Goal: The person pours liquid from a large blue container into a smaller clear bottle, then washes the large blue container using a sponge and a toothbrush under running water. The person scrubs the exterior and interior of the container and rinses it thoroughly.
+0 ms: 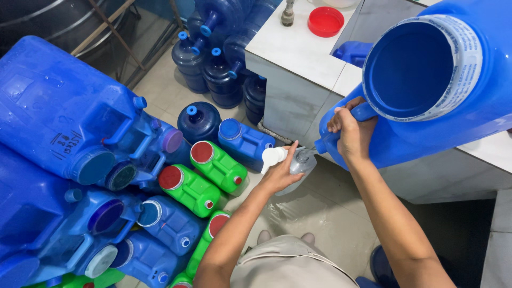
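Note:
My right hand [349, 130] grips the handle of a large blue water container [426, 106] that lies tilted on its side on the counter, its wide round mouth open toward me. My left hand [281, 172] holds a small clear bottle [300, 166] just under the container's small spout [321, 145]. A white cap [272, 156] sits between my left fingers beside the bottle.
Stacked blue jugs [64, 122] and green jugs with red lids [216, 165] lie on the floor at left. Round blue bottles [213, 69] stand behind them. A white counter [298, 48] holds a red lid [326, 21]. The tiled floor below looks wet.

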